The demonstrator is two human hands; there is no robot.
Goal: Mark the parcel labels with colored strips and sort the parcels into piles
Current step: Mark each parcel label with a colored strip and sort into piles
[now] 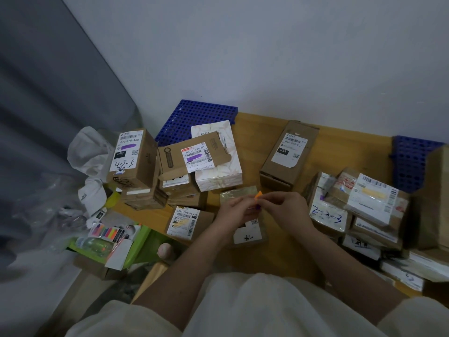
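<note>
Your two hands meet over the wooden bench, pinching small coloured strips.

Your left hand (233, 210) and right hand (283, 209) come together fingertip to fingertip, curled on an orange paper strip (258, 195) that sticks up between them, with a purple strip (257, 207) just below it at your fingertips. Under your hands lies a brown cardboard parcel with a white label (247, 235), flat on the bench (340, 142). Just left of it sits a small brown parcel whose label bears a yellow mark (185, 222). Farther left stands a pile of brown boxes with purple-marked labels (150, 166). Another pile of labelled parcels (359, 210) lies to your right, and a tall brown box marked 032 (288, 154) sits apart behind. A sheet of coloured strips (108, 232) rests on a green stool to your left.
</note>
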